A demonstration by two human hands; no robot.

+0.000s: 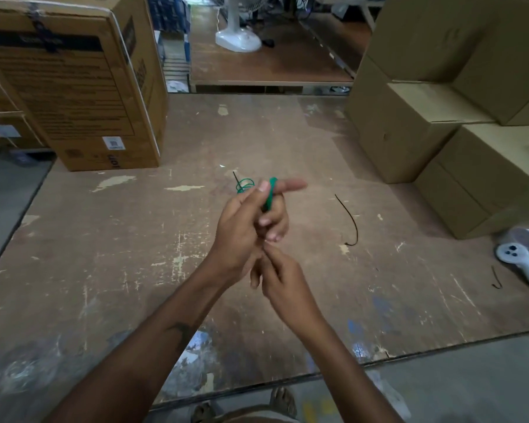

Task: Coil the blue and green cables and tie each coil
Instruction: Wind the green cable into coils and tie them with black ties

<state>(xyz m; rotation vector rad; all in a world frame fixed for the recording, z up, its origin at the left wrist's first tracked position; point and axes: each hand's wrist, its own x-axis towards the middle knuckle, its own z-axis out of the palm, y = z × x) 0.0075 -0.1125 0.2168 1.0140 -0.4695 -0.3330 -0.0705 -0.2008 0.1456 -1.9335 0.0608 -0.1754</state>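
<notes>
— Pinching something fine at the near end, is that what your right hand (280, 270) is doing?

— That is how I am reading it. Its fingertips are closing together just under my left hand (246, 222), but whatever is between them is too thin to make out, so I cannot tell if it is the cable's tail or a tie.

— And the left?

— It is curling round the green cable (269, 193), holding the coil above the middle of the wooden board (104, 270). One finger is poking out straight to the right with green turns lying over it, and a few loose loops are sticking out on the far left side of the hand.

— How is it handling?

— I am judging it light, thin and springy. It is bending easily, yet the loops are wanting to open, so I am gripping across the bundle where the turns cross, not at a free end.

— Which way is it lying?

— The packed turns are running from near to far, tilting slightly right, with the loose loops fanning away from me.

— Anything beyond?

— A black tie (350, 219) is lying on the board to the right, apart from my hands, and a shorter one (496, 279) is sitting by a white controller (522, 264). Cardboard boxes (440, 132) are standing farther back. The blue cable is nowhere that I am seeing.
</notes>
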